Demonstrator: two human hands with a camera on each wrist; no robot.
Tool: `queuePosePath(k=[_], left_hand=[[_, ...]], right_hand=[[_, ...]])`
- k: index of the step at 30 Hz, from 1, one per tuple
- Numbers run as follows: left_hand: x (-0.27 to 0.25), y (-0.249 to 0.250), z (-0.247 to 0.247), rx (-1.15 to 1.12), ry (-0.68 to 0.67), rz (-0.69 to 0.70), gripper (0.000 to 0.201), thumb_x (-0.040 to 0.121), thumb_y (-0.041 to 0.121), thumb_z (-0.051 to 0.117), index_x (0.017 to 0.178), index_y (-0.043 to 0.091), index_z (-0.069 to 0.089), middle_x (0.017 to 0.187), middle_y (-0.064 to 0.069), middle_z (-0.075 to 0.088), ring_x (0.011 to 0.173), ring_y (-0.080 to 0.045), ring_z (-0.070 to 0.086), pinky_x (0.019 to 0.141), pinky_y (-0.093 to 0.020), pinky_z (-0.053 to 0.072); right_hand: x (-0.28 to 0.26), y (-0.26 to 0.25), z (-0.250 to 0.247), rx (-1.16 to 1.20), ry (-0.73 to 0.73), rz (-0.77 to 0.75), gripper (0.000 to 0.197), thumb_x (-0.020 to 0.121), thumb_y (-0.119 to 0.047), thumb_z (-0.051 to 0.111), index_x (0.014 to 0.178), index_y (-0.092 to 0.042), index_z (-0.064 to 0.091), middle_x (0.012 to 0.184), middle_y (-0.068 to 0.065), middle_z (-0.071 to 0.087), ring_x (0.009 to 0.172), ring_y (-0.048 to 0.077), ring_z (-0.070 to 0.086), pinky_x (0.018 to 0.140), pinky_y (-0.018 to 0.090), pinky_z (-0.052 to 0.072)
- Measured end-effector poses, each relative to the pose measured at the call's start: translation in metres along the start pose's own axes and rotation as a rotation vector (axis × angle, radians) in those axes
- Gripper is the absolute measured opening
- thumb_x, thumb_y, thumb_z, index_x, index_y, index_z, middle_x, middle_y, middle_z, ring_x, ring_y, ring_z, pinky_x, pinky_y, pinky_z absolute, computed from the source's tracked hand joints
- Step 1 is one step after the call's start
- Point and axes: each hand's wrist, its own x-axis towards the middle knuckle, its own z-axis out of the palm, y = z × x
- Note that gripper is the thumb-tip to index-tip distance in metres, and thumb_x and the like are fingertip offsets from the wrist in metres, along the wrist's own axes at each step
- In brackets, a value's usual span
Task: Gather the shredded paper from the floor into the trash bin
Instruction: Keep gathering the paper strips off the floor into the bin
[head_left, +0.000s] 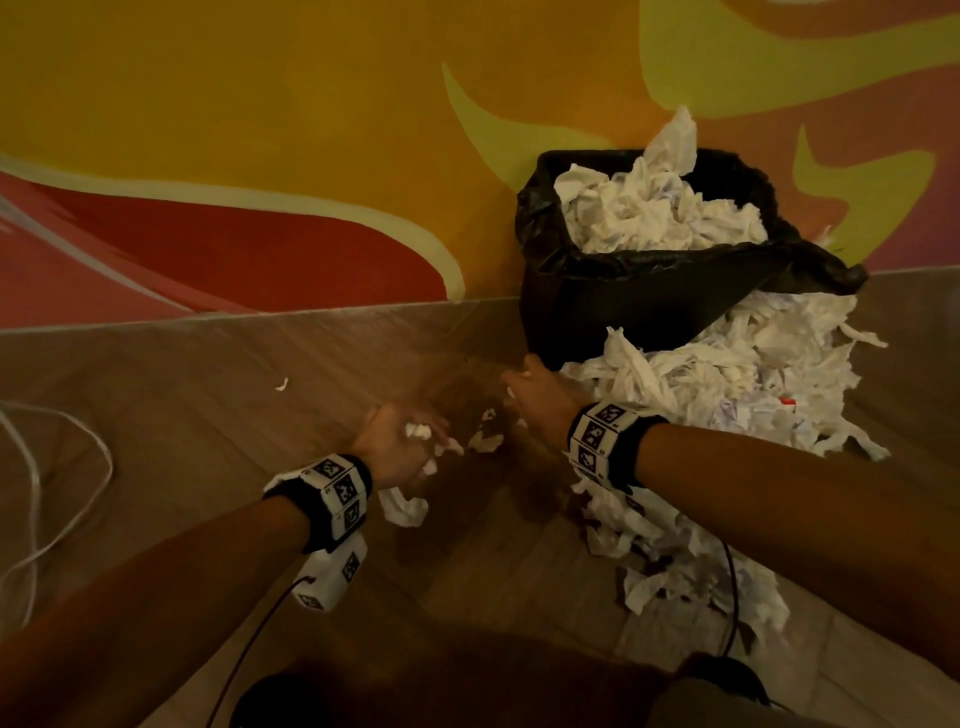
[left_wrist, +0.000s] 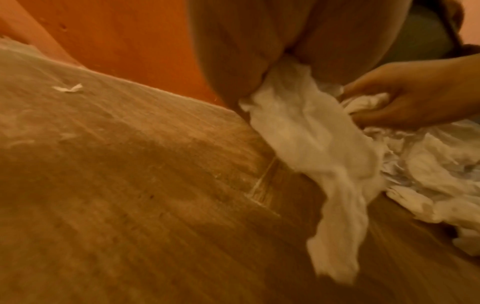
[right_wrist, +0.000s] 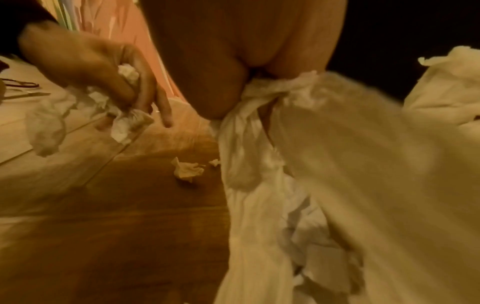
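A black-lined trash bin (head_left: 613, 306) stands against the wall, heaped with white shredded paper (head_left: 660, 213). A big pile of shreds (head_left: 727, 384) lies on the floor in front and to the right of it. My left hand (head_left: 410, 441) grips a wad of paper strips (left_wrist: 306, 144) just above the floor, left of the pile. My right hand (head_left: 535, 392) holds a bunch of shreds (right_wrist: 259, 160) at the pile's left edge, near the bin's base. A small crumpled scrap (head_left: 485, 441) lies between the two hands.
The painted orange, red and yellow wall (head_left: 260, 182) rises right behind the bin. A white cable (head_left: 47, 467) loops on the wooden floor at far left. One stray shred (head_left: 282, 384) lies near the wall. Dark cords trail from both wrists.
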Motion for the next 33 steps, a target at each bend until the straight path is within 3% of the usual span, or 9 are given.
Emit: queuePosePath(k=[2, 5, 9, 12, 16, 24, 29, 31, 33], left_hand=[[0.004, 0.006, 0.003, 0.018, 0.058, -0.079, 0.026, 0.077, 0.010, 0.063, 0.061, 0.029, 0.069, 0.087, -0.003, 0.066, 0.069, -0.019, 0.067, 0.043, -0.020, 0.049], [0.010, 0.016, 0.009, 0.099, 0.010, -0.087, 0.007, 0.079, 0.034, 0.063, 0.073, 0.030, 0.064, 0.076, 0.001, 0.066, 0.061, -0.013, 0.065, 0.048, -0.022, 0.054], [0.020, 0.025, 0.023, 0.363, -0.081, 0.040, 0.041, 0.077, 0.065, 0.052, 0.101, 0.033, 0.058, 0.100, 0.003, 0.067, 0.089, -0.017, 0.063, 0.075, -0.035, 0.055], [0.027, 0.026, 0.040, 0.547, -0.092, 0.087, 0.051, 0.084, 0.063, 0.049, 0.128, 0.040, 0.037, 0.120, -0.001, 0.060, 0.101, -0.025, 0.060, 0.083, -0.038, 0.051], [0.039, 0.021, 0.054, 0.651, -0.157, 0.053, 0.075, 0.080, 0.060, 0.059, 0.141, 0.043, 0.017, 0.139, -0.005, 0.037, 0.116, -0.034, 0.052, 0.092, -0.045, 0.046], [0.055, 0.021, 0.053, 0.693, -0.085, 0.015, 0.036, 0.091, 0.043, 0.053, 0.118, 0.020, 0.056, 0.128, -0.007, 0.051, 0.111, -0.032, 0.056, 0.090, -0.042, 0.049], [0.050, 0.030, 0.046, 0.581, -0.192, -0.006, 0.019, 0.089, 0.035, 0.059, 0.083, 0.017, 0.060, 0.100, -0.005, 0.065, 0.090, -0.022, 0.062, 0.075, -0.034, 0.054], [0.045, 0.040, 0.037, 0.483, -0.140, 0.059, 0.018, 0.086, 0.025, 0.064, 0.071, 0.018, 0.059, 0.076, 0.003, 0.065, 0.070, -0.014, 0.062, 0.057, -0.024, 0.050], [0.038, 0.055, 0.025, 0.367, -0.078, 0.123, 0.017, 0.083, 0.014, 0.066, 0.071, 0.020, 0.056, 0.072, 0.005, 0.058, 0.063, -0.011, 0.056, 0.053, -0.021, 0.044]], right_hand=[[0.004, 0.001, 0.003, -0.094, -0.050, 0.092, 0.049, 0.094, -0.022, 0.055, 0.138, -0.014, 0.035, 0.139, 0.017, 0.031, 0.112, 0.034, 0.054, 0.089, 0.044, 0.049], [0.006, 0.005, 0.013, -0.273, -0.099, 0.128, 0.066, 0.094, -0.032, 0.055, 0.146, -0.010, 0.023, 0.144, 0.020, 0.028, 0.130, 0.037, 0.037, 0.104, 0.051, 0.039], [0.002, 0.014, 0.025, -0.106, -0.089, 0.037, 0.039, 0.098, -0.020, 0.046, 0.135, -0.009, 0.043, 0.137, 0.018, 0.045, 0.124, 0.033, 0.046, 0.104, 0.041, 0.039], [-0.004, 0.016, 0.027, 0.012, -0.115, 0.012, 0.030, 0.097, -0.023, 0.047, 0.125, -0.015, 0.052, 0.129, 0.015, 0.052, 0.114, 0.033, 0.055, 0.094, 0.039, 0.046], [-0.012, 0.018, 0.022, 0.180, -0.037, 0.010, 0.033, 0.093, -0.032, 0.052, 0.123, -0.018, 0.054, 0.129, 0.012, 0.052, 0.116, 0.031, 0.052, 0.087, 0.033, 0.042], [-0.028, 0.023, -0.011, 0.377, 0.183, -0.027, 0.025, 0.089, -0.034, 0.058, 0.091, -0.009, 0.064, 0.095, 0.008, 0.065, 0.090, 0.024, 0.059, 0.077, 0.030, 0.040], [-0.039, 0.033, -0.027, 0.432, 0.216, -0.022, 0.018, 0.080, -0.023, 0.068, 0.092, -0.012, 0.060, 0.099, 0.008, 0.057, 0.095, 0.027, 0.055, 0.076, 0.027, 0.034], [-0.044, 0.038, -0.032, 0.475, 0.187, -0.035, 0.018, 0.078, -0.016, 0.068, 0.092, -0.014, 0.056, 0.102, 0.006, 0.048, 0.097, 0.026, 0.052, 0.081, 0.030, 0.039], [-0.050, 0.042, -0.037, 0.521, 0.175, -0.058, 0.023, 0.080, -0.012, 0.067, 0.100, -0.007, 0.057, 0.113, 0.009, 0.047, 0.104, 0.025, 0.049, 0.091, 0.036, 0.043]])
